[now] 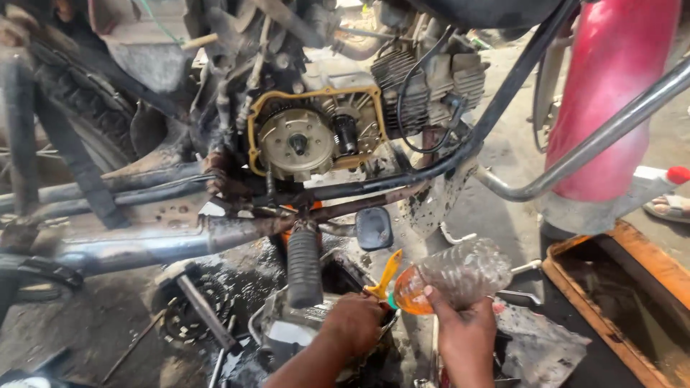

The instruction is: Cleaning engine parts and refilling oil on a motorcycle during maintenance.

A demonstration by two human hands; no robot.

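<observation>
A motorcycle [302, 108] fills the far half of the view, its side cover off. The open engine [316, 133] shows a yellow gasket rim around a round metal clutch [295, 144] and a smaller gear to its right. Finned cylinder [431, 82] sits right of that, black cables looping over it. A red tank [611, 93] stands at far right, with a chrome bent bar [596, 144] crossing in front of it. A rusty exhaust pipe [165, 244] runs along the left, below the frame tubes. A black rubber footpeg [304, 266] hangs down at the centre, near the hands. An orange metal tray [625, 302] with dark liquid lies at near right. The floor [86, 323] is oily and dirty, with a loose ring of plates [190, 316] and a metal rod at near left.

The right hand [466, 334] wraps around a clear plastic bottle [449, 276], tilted with its mouth down to the left; orange-yellow liquid sits in the lower end. The bottle is at near centre, just right of the footpeg. The left hand [353, 322] is closed on a grey metal part [291, 327] below the footpeg, fingers curled on its top edge. A yellow funnel [384, 276] stands between the left hand and the bottle mouth, touching both as far as can be told.
</observation>
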